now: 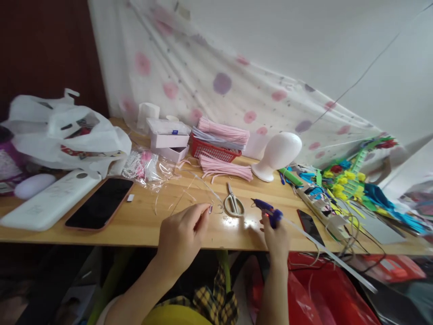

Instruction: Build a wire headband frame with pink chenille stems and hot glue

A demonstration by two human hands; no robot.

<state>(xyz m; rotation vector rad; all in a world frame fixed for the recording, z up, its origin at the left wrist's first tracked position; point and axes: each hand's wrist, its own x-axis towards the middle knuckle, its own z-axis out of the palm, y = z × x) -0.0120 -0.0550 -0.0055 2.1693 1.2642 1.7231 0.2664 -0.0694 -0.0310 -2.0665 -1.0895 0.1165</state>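
Note:
My right hand (277, 238) is wrapped round the handle of a blue hot glue gun (274, 215). The gun's dark nozzle points left over the table, and a small red light glows near my fingers. Out of its back runs a long translucent glue stick (333, 256), slanting down to the right. My left hand (182, 231) is closed in a pinch above the table's front edge; whatever may be between the fingertips is too small or hidden to make out. Between and beyond the hands, scissors (234, 204) with pale handles lie on the wooden table (199, 234), blades pointing away.
Pink pipe cleaners (225, 168) lie before a red basket (216, 151). A white foam head (282, 151) stands behind the glue gun. Phones (101, 205), a plastic bag (64, 131) and bagged beads (144, 166) are left; a power strip (321, 210) with tangled cables is right.

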